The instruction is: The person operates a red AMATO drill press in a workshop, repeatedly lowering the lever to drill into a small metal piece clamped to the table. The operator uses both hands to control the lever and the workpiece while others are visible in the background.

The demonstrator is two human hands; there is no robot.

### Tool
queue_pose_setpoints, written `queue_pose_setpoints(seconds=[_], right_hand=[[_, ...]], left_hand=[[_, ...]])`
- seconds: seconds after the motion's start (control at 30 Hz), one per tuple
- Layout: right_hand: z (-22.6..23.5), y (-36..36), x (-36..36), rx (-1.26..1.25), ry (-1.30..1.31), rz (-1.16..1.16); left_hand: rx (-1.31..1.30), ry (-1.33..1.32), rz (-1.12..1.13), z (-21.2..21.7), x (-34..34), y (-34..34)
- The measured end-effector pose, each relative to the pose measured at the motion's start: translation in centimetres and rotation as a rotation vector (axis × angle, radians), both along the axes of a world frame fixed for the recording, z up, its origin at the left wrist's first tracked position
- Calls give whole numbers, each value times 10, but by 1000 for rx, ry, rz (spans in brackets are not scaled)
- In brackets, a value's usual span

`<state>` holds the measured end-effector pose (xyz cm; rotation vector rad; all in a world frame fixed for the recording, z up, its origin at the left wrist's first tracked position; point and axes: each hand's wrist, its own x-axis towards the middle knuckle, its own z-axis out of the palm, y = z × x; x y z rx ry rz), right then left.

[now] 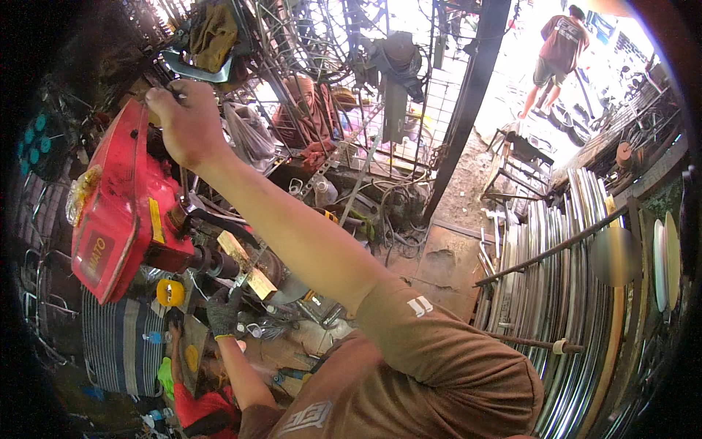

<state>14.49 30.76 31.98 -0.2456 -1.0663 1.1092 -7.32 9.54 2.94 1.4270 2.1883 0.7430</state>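
while my bare right hand (186,121) grips the small dark handle (174,89) atop the red drill press head (121,205), my gloved left hand (221,311) sits directly below, fingers curled, contents unclear.

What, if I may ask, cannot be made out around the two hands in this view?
- Head view: what the right hand grips atop the red machine. The back of the hand hides the fingers' grip.
- Head view: what lies under the gloved left hand. The glove covers it.
- Head view: the hands of the distant person, which are too small and washed out by glare.
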Motion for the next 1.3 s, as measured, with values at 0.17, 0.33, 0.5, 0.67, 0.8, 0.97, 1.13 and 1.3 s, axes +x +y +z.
queue_pose_setpoints(seconds=[0.17,0.33,0.5,0.67,0.8,0.97,1.13,1.3], right_hand=[[-78,-66,34,377,-312,-375],[-225,-151,24,387,-529,-34],[-263,-130,-73,228,-769,-322],[-258,-99,-94,23,-796,-10],[-242,-57,-80,69,-707,631],[-240,-62,-65,111,-1131,393],[-220,-146,-11,166,-1138,-172],[-81,-125,55,325,-364,-519]], left_hand=[[101,512,-40,-16,-3,2],[-76,297,127,-9,14,-15],[-86,234,117,23,28,-21],[51,259,40,17,16,-18],[134,201,-122,7,-10,-12],[3,205,-135,14,-10,-9],[-55,227,-122,24,-7,-11],[-57,164,-166,20,-8,-10]])
